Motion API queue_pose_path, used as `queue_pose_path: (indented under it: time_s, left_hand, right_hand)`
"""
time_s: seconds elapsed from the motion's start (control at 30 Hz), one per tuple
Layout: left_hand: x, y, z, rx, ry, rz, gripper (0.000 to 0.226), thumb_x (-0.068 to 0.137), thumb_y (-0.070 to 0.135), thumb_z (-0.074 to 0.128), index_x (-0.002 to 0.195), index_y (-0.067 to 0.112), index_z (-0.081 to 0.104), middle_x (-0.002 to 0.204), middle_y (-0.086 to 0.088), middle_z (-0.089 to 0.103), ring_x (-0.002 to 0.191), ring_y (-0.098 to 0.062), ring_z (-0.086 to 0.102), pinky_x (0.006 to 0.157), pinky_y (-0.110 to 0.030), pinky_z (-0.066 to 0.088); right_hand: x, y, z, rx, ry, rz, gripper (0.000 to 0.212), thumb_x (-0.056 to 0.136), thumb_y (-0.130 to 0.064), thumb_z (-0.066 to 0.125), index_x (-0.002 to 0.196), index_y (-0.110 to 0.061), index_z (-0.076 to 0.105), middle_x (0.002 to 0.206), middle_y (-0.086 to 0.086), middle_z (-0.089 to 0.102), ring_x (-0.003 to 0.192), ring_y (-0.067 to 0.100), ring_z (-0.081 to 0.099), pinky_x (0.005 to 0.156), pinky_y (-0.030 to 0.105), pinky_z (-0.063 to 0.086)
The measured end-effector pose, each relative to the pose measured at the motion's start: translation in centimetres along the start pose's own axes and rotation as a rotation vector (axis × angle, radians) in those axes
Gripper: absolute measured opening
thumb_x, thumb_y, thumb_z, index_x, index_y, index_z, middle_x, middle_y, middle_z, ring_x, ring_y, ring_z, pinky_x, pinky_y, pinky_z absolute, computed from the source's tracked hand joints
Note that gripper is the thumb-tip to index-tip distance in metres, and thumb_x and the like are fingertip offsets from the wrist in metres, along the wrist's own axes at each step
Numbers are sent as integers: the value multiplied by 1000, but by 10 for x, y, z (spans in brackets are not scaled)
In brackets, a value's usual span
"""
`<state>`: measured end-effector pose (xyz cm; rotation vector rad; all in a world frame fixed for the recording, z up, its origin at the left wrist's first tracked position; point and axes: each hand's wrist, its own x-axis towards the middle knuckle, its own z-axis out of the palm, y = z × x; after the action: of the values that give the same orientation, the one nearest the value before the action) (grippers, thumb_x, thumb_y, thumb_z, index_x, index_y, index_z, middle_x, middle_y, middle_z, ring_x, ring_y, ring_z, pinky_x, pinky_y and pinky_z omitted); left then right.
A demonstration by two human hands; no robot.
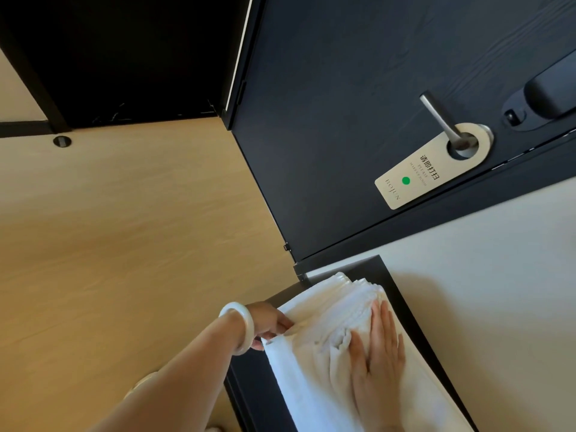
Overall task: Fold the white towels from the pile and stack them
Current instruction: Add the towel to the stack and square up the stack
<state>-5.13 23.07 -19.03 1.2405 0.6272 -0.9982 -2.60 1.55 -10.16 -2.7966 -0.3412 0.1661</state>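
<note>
A white towel [314,363] lies spread over a dark surface [402,300] at the lower right, bunched into folds near its middle. At its far end the edges of several folded white towels [358,286] show in a stack. My left hand [269,321], with a pale bangle on the wrist, pinches the towel's left edge. My right hand [378,347] lies flat on the towel with straight fingers, pressing it down. The towel's near end runs out of view at the bottom.
A dark door [343,104] stands just beyond the surface, with a metal lever handle [439,120] and a cream hanger sign [430,173] on it. Light wooden floor [124,229] lies to the left, a pale wall [498,260] to the right.
</note>
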Motion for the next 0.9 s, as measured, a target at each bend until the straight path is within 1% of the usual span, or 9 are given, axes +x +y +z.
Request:
queue_pose_path:
  time_s: [0.07,0.17,0.27,0.37,0.5,0.6,0.7,0.8,0.9]
  left_hand:
    - [-5,-4,0,-67,-8,-12,39,90,2,51,95,32,76,117,1,68,101,-19,62,77,-31,57]
    - [-5,-8,1,-329,-50,-26,29,89,-4,57,99,12,78,108,-13,71,95,-30,67,84,-40,59]
    - [-6,-8,10,-334,-14,27,16,95,15,60,97,6,72,82,-5,66,74,-18,60,74,-28,54]
    - [-3,-1,19,-312,18,69,35,94,46,59,97,12,65,84,-2,57,80,-18,50,81,-27,45]
    - [-1,17,27,-204,-120,121,86,56,85,69,114,21,64,116,4,67,115,-18,59,108,-35,39]
    - [-6,36,33,-23,-207,135,103,42,85,76,122,22,65,118,2,70,116,-19,62,111,-37,39]
    - [-10,46,42,54,-152,189,99,43,82,76,120,20,64,110,4,72,106,-17,66,103,-36,47]
    - [-14,50,45,79,-34,260,98,44,84,72,123,27,56,111,10,66,103,-13,64,98,-32,47]
    - [-10,36,30,22,101,291,86,50,81,68,119,29,63,110,8,70,104,-16,65,103,-38,47]
  right_hand:
    - [-1,-2,-1,-5,-12,2,77,85,-70,15,152,-33,13,157,-22,2,148,1,3,122,33,-2]
    - [-2,-3,-2,-6,-21,3,75,85,-69,15,151,-35,11,157,-24,0,148,0,1,123,34,-2]
    - [-3,-3,-2,-6,-19,3,72,86,-69,14,150,-37,10,158,-22,1,149,1,2,123,34,-2]
    - [-7,-5,-1,-5,-1,-7,71,87,-72,13,150,-37,10,158,-22,2,149,0,2,122,32,-3]
    - [-8,-6,0,-7,3,-3,70,88,-68,14,150,-37,6,160,-19,3,150,0,0,121,29,-7]
    - [-8,-12,-2,-67,7,-18,68,87,-61,11,150,-34,6,161,-14,3,150,5,2,123,35,-3]
    - [-11,-17,-14,-52,126,-35,70,92,-57,13,154,-23,18,161,-10,12,151,14,15,122,46,10]
    - [-6,-20,-20,-85,240,-113,69,101,-55,12,156,-14,24,163,-3,20,150,17,19,120,48,15]
    - [5,-31,-3,-203,82,-131,72,99,-54,12,157,-12,16,165,0,10,152,19,13,122,49,12]
